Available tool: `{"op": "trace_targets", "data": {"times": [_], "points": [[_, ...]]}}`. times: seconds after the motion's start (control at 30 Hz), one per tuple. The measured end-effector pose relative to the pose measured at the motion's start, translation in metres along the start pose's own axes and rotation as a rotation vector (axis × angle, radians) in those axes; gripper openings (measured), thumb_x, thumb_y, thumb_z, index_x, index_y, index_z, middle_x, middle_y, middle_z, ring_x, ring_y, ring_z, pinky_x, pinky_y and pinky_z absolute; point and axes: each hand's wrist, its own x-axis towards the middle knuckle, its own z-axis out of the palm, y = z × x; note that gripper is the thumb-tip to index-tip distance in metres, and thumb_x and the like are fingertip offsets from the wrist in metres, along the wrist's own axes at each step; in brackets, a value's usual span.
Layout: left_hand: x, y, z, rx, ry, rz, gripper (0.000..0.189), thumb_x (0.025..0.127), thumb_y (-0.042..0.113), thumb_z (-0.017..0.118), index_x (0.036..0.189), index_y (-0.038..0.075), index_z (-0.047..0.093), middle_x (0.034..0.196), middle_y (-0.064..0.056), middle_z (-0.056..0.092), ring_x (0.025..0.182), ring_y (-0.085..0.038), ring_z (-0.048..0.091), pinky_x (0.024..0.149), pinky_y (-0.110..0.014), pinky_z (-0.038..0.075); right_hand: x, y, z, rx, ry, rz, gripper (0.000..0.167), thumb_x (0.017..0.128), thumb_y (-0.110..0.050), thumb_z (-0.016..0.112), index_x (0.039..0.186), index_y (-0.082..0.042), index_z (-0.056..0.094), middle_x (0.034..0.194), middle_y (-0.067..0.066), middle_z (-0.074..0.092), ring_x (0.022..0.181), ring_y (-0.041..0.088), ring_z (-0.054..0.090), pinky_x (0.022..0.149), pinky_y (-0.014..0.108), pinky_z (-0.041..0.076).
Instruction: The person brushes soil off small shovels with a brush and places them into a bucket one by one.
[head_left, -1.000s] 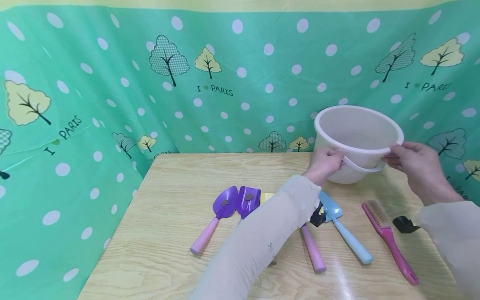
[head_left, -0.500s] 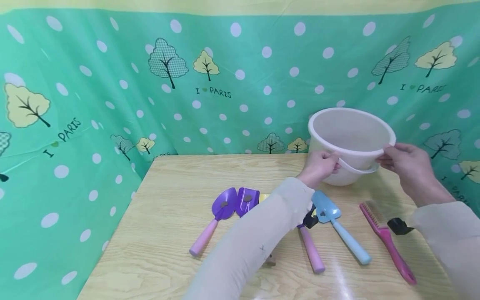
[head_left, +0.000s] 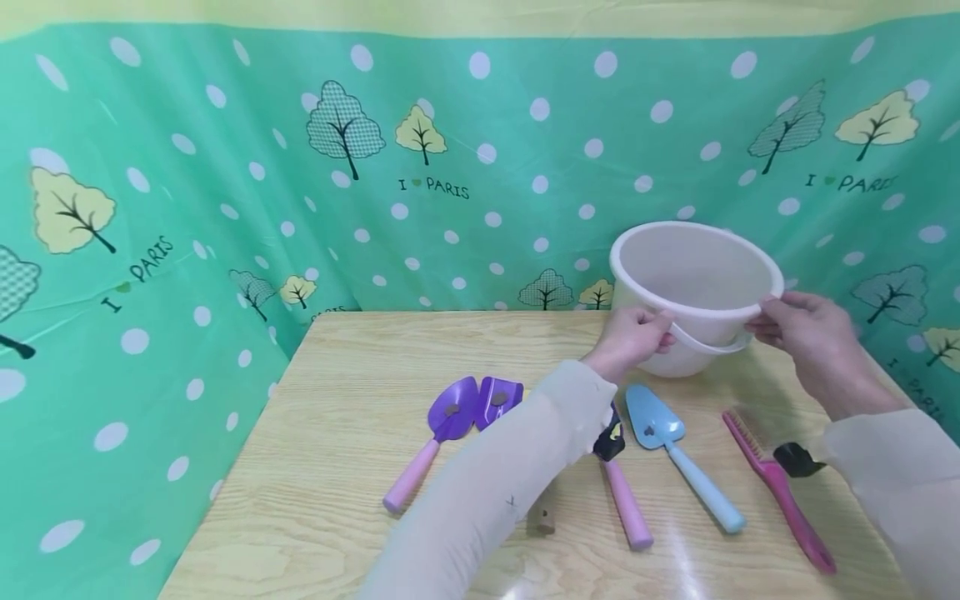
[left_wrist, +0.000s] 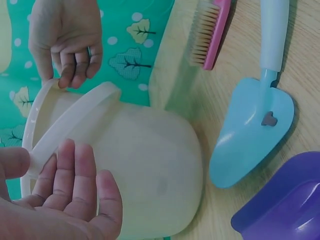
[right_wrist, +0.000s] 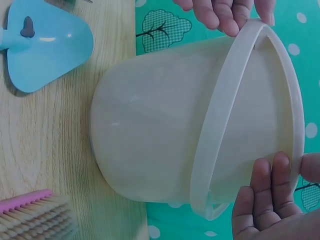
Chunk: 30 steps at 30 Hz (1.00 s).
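A white plastic bucket stands upright at the back right of the table, its white handle hanging down against the front. My left hand pinches the bucket between thumb and fingers at the left side, where the rim and handle end meet. On the opposite side, my right hand grips the rim, thumb on top and fingers below, as the right wrist view shows. Whether the base fully touches the table cannot be told.
On the wooden table lie a purple shovel, a purple square scoop, a pink-handled purple tool, a blue trowel and a pink brush. My left sleeve covers part of the row. A green curtain hangs behind.
Both hands have moved the bucket slightly left and a little nearer, keeping their hold. My left forearm has shifted left, uncovering more of the blue trowel. The tools lie still.
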Motion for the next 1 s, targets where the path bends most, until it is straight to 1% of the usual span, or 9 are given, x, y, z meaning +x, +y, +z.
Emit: {"op": "trace_targets", "data": {"times": [0.2,0.33,0.5,0.67,0.87,1.0], "points": [[-0.002,-0.004,-0.005,-0.005,0.011,-0.003,0.025,0.093,0.033,0.058,0.080,0.013,0.066,0.073,0.004,0.065,0.070,-0.008,0.061,0.073,-0.024,0.048,-0.003,-0.001,0.005,0.000,-0.014,-0.024,0.079,0.092,-0.051,0.047,0.146,0.003,0.027,0.093,-0.017,0.061,0.089,0.003,0.059,0.075,0.014,0.049],[-0.004,-0.006,-0.009,-0.020,0.009,0.010,0.025,0.093,0.033,0.058,0.083,0.012,0.066,0.074,0.003,0.066,0.070,-0.009,0.062,0.071,-0.024,0.048,-0.005,-0.003,0.009,-0.015,-0.019,-0.030,0.077,0.093,-0.050,0.047,0.145,0.004,0.028,0.093,-0.017,0.061,0.089,0.002,0.059,0.075,0.014,0.049],[-0.006,-0.009,-0.017,-0.046,-0.005,0.019,0.024,0.093,0.033,0.058,0.086,0.011,0.066,0.076,0.003,0.066,0.072,-0.010,0.064,0.070,-0.025,0.047,-0.005,-0.004,0.013,0.013,-0.036,-0.040,0.078,0.092,-0.050,0.050,0.144,0.004,0.029,0.096,-0.015,0.060,0.090,0.004,0.058,0.075,0.013,0.048],[-0.005,-0.013,-0.024,-0.064,-0.013,0.031,0.023,0.094,0.031,0.058,0.086,0.012,0.066,0.078,0.002,0.067,0.073,-0.009,0.064,0.072,-0.026,0.047,-0.005,-0.004,0.016,0.008,-0.038,-0.039,0.076,0.091,-0.050,0.052,0.143,0.001,0.032,0.097,-0.013,0.060,0.091,0.006,0.057,0.076,0.015,0.049],[-0.006,-0.017,-0.030,-0.048,0.009,0.064,0.022,0.094,0.030,0.058,0.085,0.011,0.067,0.077,0.003,0.066,0.073,-0.009,0.064,0.076,-0.024,0.048,-0.007,-0.005,0.020,-0.018,-0.036,-0.049,0.074,0.090,-0.052,0.053,0.142,-0.003,0.036,0.097,-0.014,0.061,0.092,0.006,0.058,0.078,0.019,0.050],[-0.008,-0.019,-0.034,-0.028,0.019,0.082,0.023,0.095,0.030,0.058,0.086,0.011,0.067,0.077,0.004,0.066,0.074,-0.008,0.063,0.076,-0.024,0.049,-0.008,-0.006,0.022,-0.001,-0.034,-0.060,0.074,0.090,-0.051,0.055,0.141,0.000,0.037,0.094,-0.015,0.062,0.090,0.005,0.059,0.076,0.019,0.051]]}}
